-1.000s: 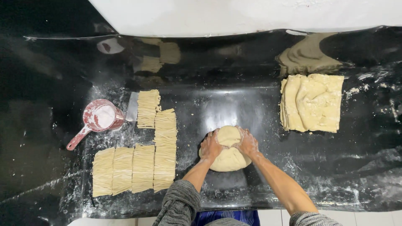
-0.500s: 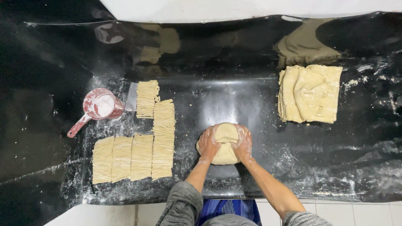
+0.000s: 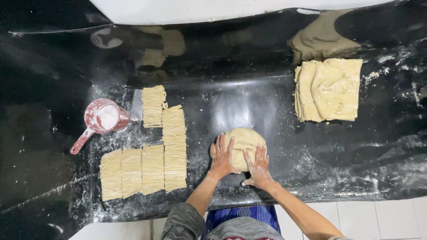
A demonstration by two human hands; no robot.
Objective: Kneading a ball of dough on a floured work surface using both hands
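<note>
Dough ball (image 3: 243, 144), one, round and pale, is pressed on the black floured counter (image 3: 267, 106), just right of the noodle bundles. It is held from both sides: left hand (image 3: 221, 156) laid on its left flank, right hand (image 3: 257, 165) on its near right edge. Fingers of both are spread and flat on the dough, not clenched, nothing gripped.

Judgement on the kneading: weight is best applied through the heels of the palms, wrists kept low, ball kept on the floured patch so sticking is avoided.

Counts:
- noodle bundles (image 3: 153, 166): six, cut and laid side by side, four in the near row, two behind
- folded dough sheets (image 3: 328, 90): one stack, well right of the ball and further back
- red scoop (image 3: 101, 119) with flour: one, left of the bundles
- scraper blade (image 3: 136, 106): one, between scoop and bundles
</note>
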